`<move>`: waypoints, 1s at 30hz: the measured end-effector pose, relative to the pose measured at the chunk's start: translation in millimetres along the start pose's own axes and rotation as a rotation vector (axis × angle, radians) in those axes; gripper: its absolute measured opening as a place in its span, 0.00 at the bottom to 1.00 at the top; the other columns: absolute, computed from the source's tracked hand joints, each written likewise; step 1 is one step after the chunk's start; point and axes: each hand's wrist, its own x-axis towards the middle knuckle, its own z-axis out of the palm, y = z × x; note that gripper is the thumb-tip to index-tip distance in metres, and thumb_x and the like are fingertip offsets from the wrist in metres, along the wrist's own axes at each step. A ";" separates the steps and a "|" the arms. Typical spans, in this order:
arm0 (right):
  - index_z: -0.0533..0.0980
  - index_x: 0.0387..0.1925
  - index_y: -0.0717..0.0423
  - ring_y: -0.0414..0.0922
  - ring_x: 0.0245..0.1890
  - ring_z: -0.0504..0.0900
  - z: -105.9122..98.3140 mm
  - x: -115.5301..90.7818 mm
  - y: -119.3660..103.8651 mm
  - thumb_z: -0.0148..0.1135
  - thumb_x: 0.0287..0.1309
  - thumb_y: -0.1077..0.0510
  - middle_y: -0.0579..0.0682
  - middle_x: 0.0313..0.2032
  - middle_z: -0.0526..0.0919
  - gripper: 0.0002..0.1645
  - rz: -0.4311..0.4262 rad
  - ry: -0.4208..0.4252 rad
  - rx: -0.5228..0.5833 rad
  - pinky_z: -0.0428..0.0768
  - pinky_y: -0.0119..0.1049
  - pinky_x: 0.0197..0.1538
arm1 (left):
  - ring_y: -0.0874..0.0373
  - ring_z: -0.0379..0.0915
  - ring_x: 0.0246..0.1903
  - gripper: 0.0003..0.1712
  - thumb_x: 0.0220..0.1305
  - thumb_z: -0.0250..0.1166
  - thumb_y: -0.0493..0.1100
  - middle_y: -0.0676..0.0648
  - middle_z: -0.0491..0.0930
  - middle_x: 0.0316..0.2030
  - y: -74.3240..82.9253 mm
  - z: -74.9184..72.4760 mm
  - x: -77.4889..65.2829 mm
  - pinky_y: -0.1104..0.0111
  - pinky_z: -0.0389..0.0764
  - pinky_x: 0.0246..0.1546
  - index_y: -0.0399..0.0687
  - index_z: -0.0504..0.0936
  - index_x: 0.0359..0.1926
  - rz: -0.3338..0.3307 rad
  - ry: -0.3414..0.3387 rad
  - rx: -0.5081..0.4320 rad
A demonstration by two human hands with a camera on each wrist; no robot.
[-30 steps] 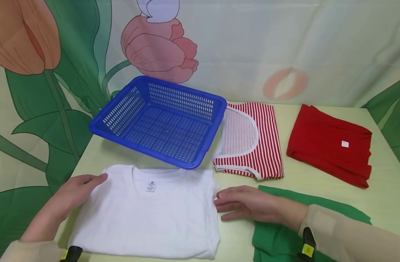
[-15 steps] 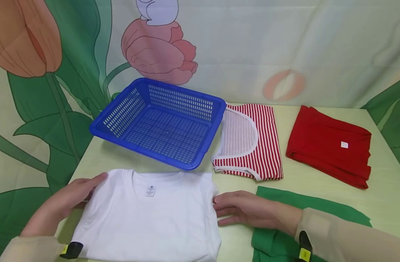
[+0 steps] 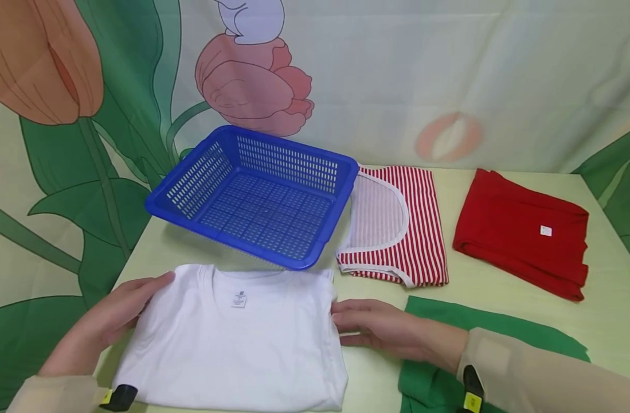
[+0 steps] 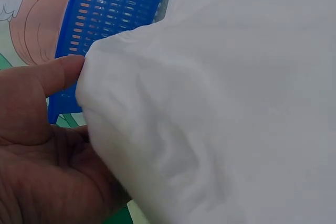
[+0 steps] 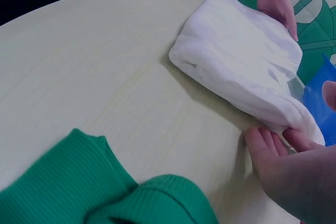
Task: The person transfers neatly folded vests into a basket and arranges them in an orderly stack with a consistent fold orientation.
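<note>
White shirt (image 3: 232,350) lies between the fingers of both hands. Left hand (image 3: 110,312) pinches its left edge near the shoulder; right hand (image 3: 387,327) pinches its right edge, fingertips underneath. Blue basket (image 3: 227,237) sits beyond the fingers; striped top (image 3: 423,223) lies beyond the right fingertips, green cloth (image 3: 428,384) behind them.

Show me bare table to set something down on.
Bare table lies in front of the red shirt, right of the green cloth; another patch separates that cloth from the white shirt. Crowded: the basket by striped shirt and white shirt; left hand on the white shirt; right hand partly crossing that second patch.
</note>
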 end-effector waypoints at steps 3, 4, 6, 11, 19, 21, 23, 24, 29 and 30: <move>0.66 0.57 0.65 0.50 0.55 0.71 0.4 0.8 2.4 0.58 0.63 0.56 0.57 0.54 0.71 0.25 -0.016 0.000 0.021 0.67 0.44 0.58 | 0.45 0.62 0.55 0.57 0.61 0.47 0.75 0.33 0.57 0.61 0.4 0.6 1.0 0.52 0.68 0.53 0.28 0.47 0.66 -0.020 0.013 0.016; 0.65 0.57 0.65 0.51 0.55 0.71 0.7 1.3 3.3 0.58 0.63 0.56 0.57 0.54 0.71 0.26 -0.019 0.005 0.030 0.67 0.44 0.58 | 0.45 0.64 0.54 0.58 0.61 0.47 0.75 0.34 0.59 0.60 0.6 0.8 1.5 0.53 0.68 0.53 0.27 0.48 0.66 -0.024 0.016 0.019; 0.64 0.58 0.66 0.51 0.54 0.72 1.6 2.3 5.0 0.58 0.63 0.56 0.58 0.53 0.71 0.27 -0.019 0.020 0.044 0.68 0.45 0.57 | 0.47 0.66 0.52 0.57 0.60 0.47 0.75 0.35 0.62 0.58 0.6 1.2 2.4 0.54 0.70 0.51 0.26 0.50 0.65 -0.028 0.018 0.023; 0.64 0.57 0.68 0.52 0.53 0.72 3.1 4.8 6.3 0.58 0.63 0.56 0.58 0.52 0.72 0.27 -0.010 0.049 0.053 0.69 0.45 0.56 | 0.47 0.65 0.52 0.54 0.62 0.49 0.73 0.35 0.63 0.58 0.2 3.4 3.1 0.53 0.69 0.52 0.26 0.52 0.64 -0.020 0.008 0.032; 0.64 0.57 0.68 0.51 0.52 0.73 3.4 9.9 5.4 0.58 0.63 0.54 0.58 0.51 0.73 0.28 0.024 0.029 0.042 0.71 0.45 0.54 | 0.50 0.67 0.51 0.51 0.64 0.52 0.69 0.38 0.66 0.56 0.2 6.2 4.0 0.56 0.71 0.50 0.29 0.53 0.64 0.005 -0.004 0.000; 0.64 0.57 0.67 0.50 0.52 0.73 4.0 10.9 4.6 0.58 0.63 0.54 0.58 0.51 0.74 0.27 0.024 0.024 0.026 0.71 0.45 0.54 | 0.51 0.68 0.49 0.50 0.63 0.52 0.69 0.39 0.67 0.55 1.2 7.0 4.8 0.57 0.71 0.50 0.30 0.53 0.64 0.004 -0.008 -0.008; 0.66 0.55 0.66 0.50 0.52 0.73 4.8 11.9 4.1 0.57 0.63 0.54 0.58 0.50 0.74 0.26 0.018 0.011 0.011 0.71 0.45 0.54 | 0.51 0.68 0.49 0.50 0.64 0.53 0.69 0.39 0.68 0.54 1.6 7.1 5.6 0.58 0.72 0.49 0.29 0.53 0.64 0.005 -0.015 -0.010; 0.66 0.54 0.66 0.50 0.51 0.73 5.1 12.5 4.1 0.57 0.63 0.53 0.58 0.50 0.74 0.24 0.016 0.005 0.006 0.71 0.45 0.54 | 0.51 0.68 0.49 0.50 0.64 0.52 0.69 0.39 0.67 0.54 1.4 7.0 6.0 0.57 0.72 0.49 0.28 0.52 0.64 0.005 -0.018 -0.007; 0.69 0.44 0.63 0.50 0.50 0.74 7.4 14.0 4.5 0.58 0.63 0.54 0.58 0.47 0.75 0.17 0.001 0.005 -0.003 0.71 0.45 0.54 | 0.51 0.68 0.49 0.51 0.63 0.52 0.70 0.39 0.67 0.54 1.7 7.6 7.3 0.56 0.71 0.50 0.29 0.52 0.65 -0.011 -0.013 0.012; 0.68 0.43 0.62 0.49 0.49 0.74 8.1 14.0 4.5 0.58 0.63 0.54 0.58 0.47 0.75 0.16 0.000 0.010 -0.001 0.71 0.45 0.54 | 0.51 0.68 0.48 0.51 0.63 0.52 0.69 0.39 0.67 0.54 1.7 7.3 7.7 0.56 0.71 0.50 0.28 0.51 0.64 -0.006 -0.014 0.016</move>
